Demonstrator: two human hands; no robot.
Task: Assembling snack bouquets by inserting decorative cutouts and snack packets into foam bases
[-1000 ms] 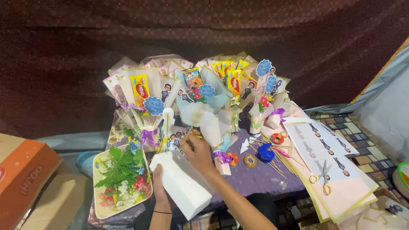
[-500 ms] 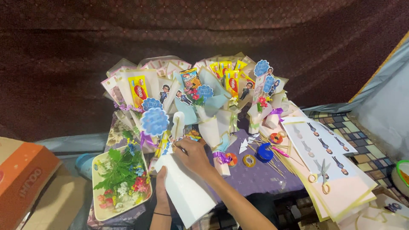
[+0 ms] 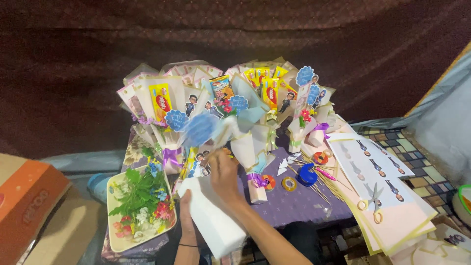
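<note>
**A paper-wrapped bouquet held at the front edge of the table**

At the front edge of the low table covered with a purple patterned cloth [image 3: 314, 201], we hold a cone-shaped bouquet wrapped in stiff white paper [image 3: 213, 221]. Our left hand [image 3: 185, 216] is closed around the lower side of the cone, from below. Our right hand [image 3: 224, 174] lies over the top of it, with the fingers pinched on a thin stick; its round blue paper topper [image 3: 200, 130] is blurred.

We judge the wrap to be light and quite stiff, but easy to crease, so the best hold is low on the cone, with gentle pressure. The topper looks fragile; it is better taken by the stick.

Near the left edge lies a cream tray of small artificial flowers and green leaves [image 3: 140, 201]. At the back edge stand many finished bouquets with yellow snack packets [image 3: 265, 93]. Towards the right we see rolls of tape [image 3: 289, 184], and orange-handled scissors [image 3: 375, 203] on pale sheets of printed figures [image 3: 378, 172].
</note>
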